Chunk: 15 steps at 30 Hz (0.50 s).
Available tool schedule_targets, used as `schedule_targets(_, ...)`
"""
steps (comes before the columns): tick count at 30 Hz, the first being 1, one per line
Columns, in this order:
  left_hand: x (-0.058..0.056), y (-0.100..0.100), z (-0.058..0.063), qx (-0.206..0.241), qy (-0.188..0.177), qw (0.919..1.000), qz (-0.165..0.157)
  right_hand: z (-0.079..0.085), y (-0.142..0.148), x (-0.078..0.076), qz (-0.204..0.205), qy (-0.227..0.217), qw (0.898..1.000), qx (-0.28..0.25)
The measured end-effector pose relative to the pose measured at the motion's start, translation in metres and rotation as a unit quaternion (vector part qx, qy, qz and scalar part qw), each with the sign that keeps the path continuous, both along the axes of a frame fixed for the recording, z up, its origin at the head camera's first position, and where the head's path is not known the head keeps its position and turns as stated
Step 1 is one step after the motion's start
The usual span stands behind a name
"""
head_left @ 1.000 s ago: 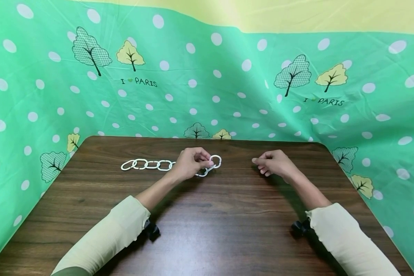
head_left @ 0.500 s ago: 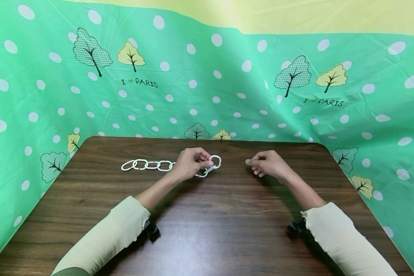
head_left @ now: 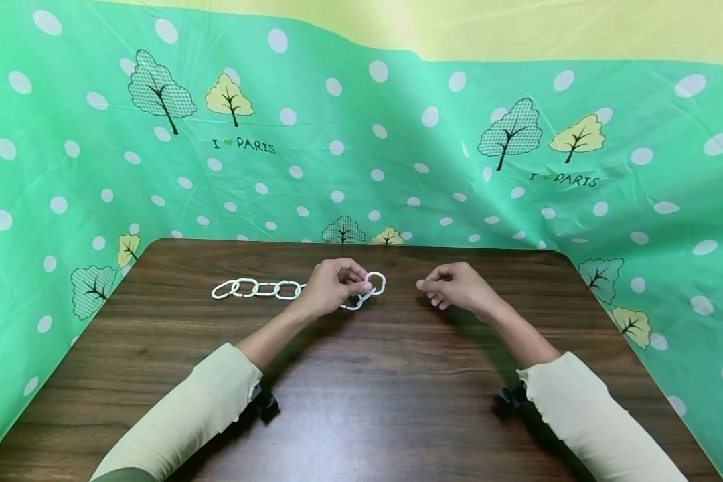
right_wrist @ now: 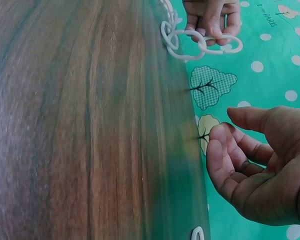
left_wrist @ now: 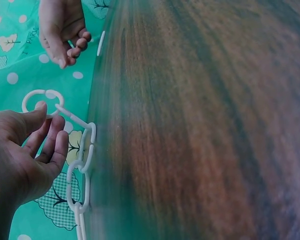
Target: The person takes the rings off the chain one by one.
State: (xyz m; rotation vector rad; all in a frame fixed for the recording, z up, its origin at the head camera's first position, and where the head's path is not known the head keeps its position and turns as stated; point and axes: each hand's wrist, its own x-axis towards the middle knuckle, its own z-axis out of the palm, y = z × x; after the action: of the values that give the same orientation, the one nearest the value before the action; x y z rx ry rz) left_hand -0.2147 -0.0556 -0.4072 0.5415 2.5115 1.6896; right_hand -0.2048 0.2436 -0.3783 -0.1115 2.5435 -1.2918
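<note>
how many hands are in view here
2: the left hand pinches the white chain; the right hand is farther right, apart from the chain. Neither is hidden.

The head view was bright and fairly sharp, with soft shadows falling inward from both arms [head_left: 277, 335] and a pale glare on the near middle of the table [head_left: 373, 408], suggesting light from above. Both wrist views looked dimmer and softer, the wood grain smeared and the table's edge melting hazily into the green cloth [head_left: 313, 127]. A greyish sheen washed the right wrist view's left side.
</note>
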Motion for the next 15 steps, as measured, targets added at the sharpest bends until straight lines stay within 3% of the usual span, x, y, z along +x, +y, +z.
schedule_targets(15,0.001,0.001,0.0,-0.001,0.0,1.0,0.001,0.004,-0.02,0.001,0.032,0.019,0.999,-0.027)
